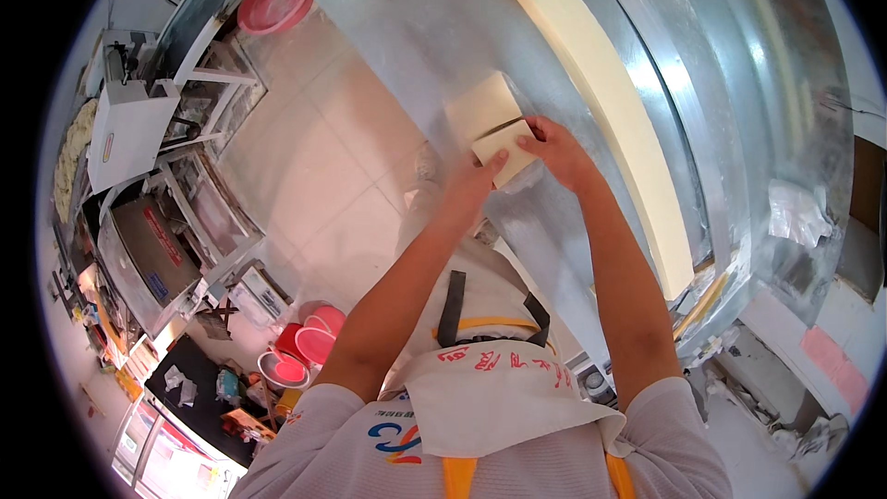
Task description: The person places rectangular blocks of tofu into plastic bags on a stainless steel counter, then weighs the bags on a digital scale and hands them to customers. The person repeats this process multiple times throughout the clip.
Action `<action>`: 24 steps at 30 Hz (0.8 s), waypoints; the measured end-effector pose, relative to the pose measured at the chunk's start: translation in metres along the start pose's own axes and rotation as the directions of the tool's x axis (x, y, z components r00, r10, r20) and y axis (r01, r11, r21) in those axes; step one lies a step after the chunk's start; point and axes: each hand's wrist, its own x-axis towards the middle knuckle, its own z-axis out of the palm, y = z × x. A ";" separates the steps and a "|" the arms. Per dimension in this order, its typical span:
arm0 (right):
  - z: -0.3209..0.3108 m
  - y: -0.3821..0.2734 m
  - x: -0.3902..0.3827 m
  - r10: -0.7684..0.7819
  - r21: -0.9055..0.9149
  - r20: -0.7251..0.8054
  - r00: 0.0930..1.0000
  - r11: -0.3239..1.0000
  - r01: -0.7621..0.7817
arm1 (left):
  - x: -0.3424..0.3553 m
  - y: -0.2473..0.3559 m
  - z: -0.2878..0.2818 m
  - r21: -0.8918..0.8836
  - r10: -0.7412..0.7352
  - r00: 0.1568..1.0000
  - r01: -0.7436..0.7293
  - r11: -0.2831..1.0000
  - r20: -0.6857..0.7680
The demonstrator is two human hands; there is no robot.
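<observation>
My left hand [485, 176] and my right hand [556, 150] are closed on a small cream-coloured square slab [499, 155], thumbs on its upper face. Just beyond it, a second cream square slab [480, 102] lies on the metal table [416, 18], separated from the held one by a narrow dark gap. To the right, a long cream strip [591, 83] runs along the table, and a long flat metal bar [651, 46] lies alongside that strip.
A crumpled clear plastic bag [796, 212] rests at the right. A tiled floor [314, 157] shows left of the table, with a pink basin [274, 5], white equipment [129, 129], and red and pink bowls [309, 342] around it.
</observation>
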 end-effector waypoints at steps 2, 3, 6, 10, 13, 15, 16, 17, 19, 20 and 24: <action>0.005 0.001 -0.002 -0.030 0.009 -0.044 0.999 0.999 0.031 | 0.003 0.006 -0.003 0.202 0.010 0.999 -0.001 0.979 -0.043; 0.007 -0.003 -0.005 -0.029 0.000 -0.067 0.997 1.000 0.030 | 0.003 0.011 -0.004 0.301 0.016 0.998 0.004 0.954 -0.064; 0.008 0.003 -0.002 -0.087 -0.110 -0.129 0.988 0.991 0.073 | -0.003 0.024 0.003 0.529 0.059 0.995 -0.007 0.848 -0.082; 0.020 0.017 -0.002 -0.284 -0.334 -0.333 0.899 0.927 0.169 | 0.006 0.019 -0.003 0.798 0.148 0.988 -0.049 0.601 -0.050; 0.024 0.018 -0.004 -0.304 -0.450 -0.373 0.877 0.885 0.116 | 0.020 0.007 -0.015 0.863 0.178 0.983 -0.061 0.501 -0.034; 0.031 0.015 -0.007 -0.340 -0.447 -0.441 0.831 0.886 0.125 | 0.031 -0.001 -0.024 0.879 0.234 0.972 -0.135 0.458 0.027; 0.034 0.014 -0.008 -0.353 -0.443 -0.480 0.803 0.888 0.126 | 0.033 -0.001 -0.025 0.890 0.238 0.970 -0.142 0.434 0.039; 0.033 0.020 -0.007 -0.395 -0.460 -0.496 0.774 0.875 0.152 | 0.034 0.005 -0.020 0.909 0.205 0.979 -0.101 0.403 0.018; 0.031 0.036 -0.009 -0.469 -0.500 -0.530 0.706 0.846 0.186 | 0.036 0.011 -0.018 0.944 0.152 0.988 -0.058 0.324 0.009; 0.035 0.039 -0.016 -0.529 -0.454 -0.565 0.633 0.840 0.297 | 0.038 0.011 -0.022 0.957 0.126 0.992 -0.055 0.286 0.020; 0.022 0.039 -0.128 -0.520 -0.401 -0.641 0.565 0.854 0.331 | -0.022 0.005 -0.022 0.792 0.097 0.994 -0.013 0.610 -0.059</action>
